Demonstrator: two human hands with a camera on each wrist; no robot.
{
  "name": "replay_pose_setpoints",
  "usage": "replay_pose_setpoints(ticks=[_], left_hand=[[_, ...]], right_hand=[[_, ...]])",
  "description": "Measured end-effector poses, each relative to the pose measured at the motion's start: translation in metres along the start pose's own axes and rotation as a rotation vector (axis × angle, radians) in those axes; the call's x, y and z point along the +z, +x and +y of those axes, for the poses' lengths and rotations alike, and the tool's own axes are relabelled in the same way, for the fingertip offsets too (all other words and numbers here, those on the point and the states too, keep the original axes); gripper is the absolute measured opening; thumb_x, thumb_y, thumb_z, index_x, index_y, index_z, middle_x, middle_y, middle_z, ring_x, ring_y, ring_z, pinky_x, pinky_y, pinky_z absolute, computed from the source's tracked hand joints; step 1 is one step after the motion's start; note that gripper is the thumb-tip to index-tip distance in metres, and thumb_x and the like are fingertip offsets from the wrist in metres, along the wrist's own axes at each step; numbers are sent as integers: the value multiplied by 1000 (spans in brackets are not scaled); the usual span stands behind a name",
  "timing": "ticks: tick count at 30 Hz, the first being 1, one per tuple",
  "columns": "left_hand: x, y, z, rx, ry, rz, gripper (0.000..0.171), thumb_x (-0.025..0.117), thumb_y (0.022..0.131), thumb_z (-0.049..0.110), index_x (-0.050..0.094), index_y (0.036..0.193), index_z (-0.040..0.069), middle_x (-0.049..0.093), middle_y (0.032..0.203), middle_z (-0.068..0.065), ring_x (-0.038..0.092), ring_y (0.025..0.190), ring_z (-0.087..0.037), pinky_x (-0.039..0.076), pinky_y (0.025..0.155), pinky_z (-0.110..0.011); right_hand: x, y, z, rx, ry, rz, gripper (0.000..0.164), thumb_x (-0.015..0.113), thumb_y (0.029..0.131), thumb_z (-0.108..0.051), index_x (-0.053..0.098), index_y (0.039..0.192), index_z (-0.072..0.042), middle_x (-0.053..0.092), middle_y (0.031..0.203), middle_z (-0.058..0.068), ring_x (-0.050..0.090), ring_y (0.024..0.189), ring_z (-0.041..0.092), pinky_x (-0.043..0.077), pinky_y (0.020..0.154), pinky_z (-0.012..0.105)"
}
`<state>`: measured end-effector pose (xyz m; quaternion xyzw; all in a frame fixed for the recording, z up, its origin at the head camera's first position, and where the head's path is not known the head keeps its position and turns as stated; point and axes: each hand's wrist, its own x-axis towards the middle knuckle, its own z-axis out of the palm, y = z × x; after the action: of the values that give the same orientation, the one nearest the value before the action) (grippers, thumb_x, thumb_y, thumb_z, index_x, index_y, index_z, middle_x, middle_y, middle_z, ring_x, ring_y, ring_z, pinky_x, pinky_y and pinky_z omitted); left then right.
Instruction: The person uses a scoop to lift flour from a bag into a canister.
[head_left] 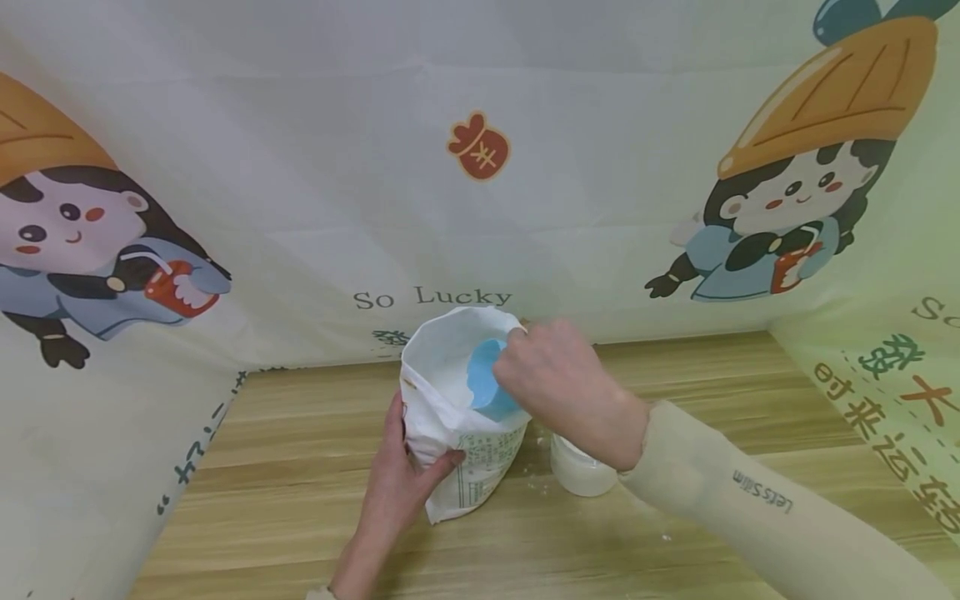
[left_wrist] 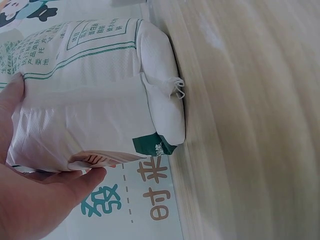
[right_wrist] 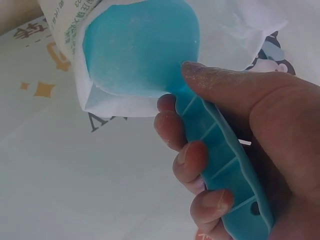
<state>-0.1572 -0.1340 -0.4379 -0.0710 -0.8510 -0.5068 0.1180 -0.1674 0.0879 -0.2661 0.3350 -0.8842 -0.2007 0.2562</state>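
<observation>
A white bag [head_left: 431, 429] with green print stands upright and open-topped on the table. My left hand [head_left: 401, 487] grips its near left side, the thumb on the front and the fingers round the side. In the left wrist view the stitched bottom corner of the bag [left_wrist: 100, 100] meets the tabletop. My right hand [head_left: 558, 387] holds a light blue scoop [head_left: 486, 379] by its ribbed handle, and the scoop's head is inside the bag's mouth. White powder dusts the right thumb [right_wrist: 220, 82]. Just right of the bag is a whitish round jar [head_left: 581, 475], partly hidden under my right wrist.
White specks [head_left: 536, 483] lie on the wood-grain table [head_left: 300, 492] between bag and jar. A printed cloth [head_left: 315, 167] with cartoon figures and lettering rises behind the table and along both sides.
</observation>
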Motion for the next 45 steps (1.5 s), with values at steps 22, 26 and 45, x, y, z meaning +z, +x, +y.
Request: replay_pose_setpoints(ticks=[22, 26, 45], left_hand=[[1, 0, 1, 6, 14, 13, 114, 92, 79, 19, 17, 166, 22, 53, 147, -16, 59, 122, -35, 49, 98, -54], [2, 0, 1, 3, 16, 11, 114, 92, 79, 19, 17, 166, 21, 54, 147, -16, 60, 121, -35, 50, 98, -53], [1, 1, 0, -1, -4, 4, 114, 91, 80, 17, 17, 166, 22, 52, 149, -15, 59, 123, -35, 49, 99, -53]], right_hand=[[19, -1, -6, 28, 65, 41, 16, 80, 82, -2, 70, 72, -10, 57, 66, 2, 42, 52, 15, 43, 41, 31], [23, -1, -9, 28, 66, 60, 16, 79, 83, -3, 69, 72, -9, 56, 66, 3, 41, 51, 13, 44, 41, 31], [35, -6, -12, 74, 224, -62, 8, 81, 87, -11, 74, 86, -15, 61, 73, 2, 46, 58, 16, 43, 41, 33]])
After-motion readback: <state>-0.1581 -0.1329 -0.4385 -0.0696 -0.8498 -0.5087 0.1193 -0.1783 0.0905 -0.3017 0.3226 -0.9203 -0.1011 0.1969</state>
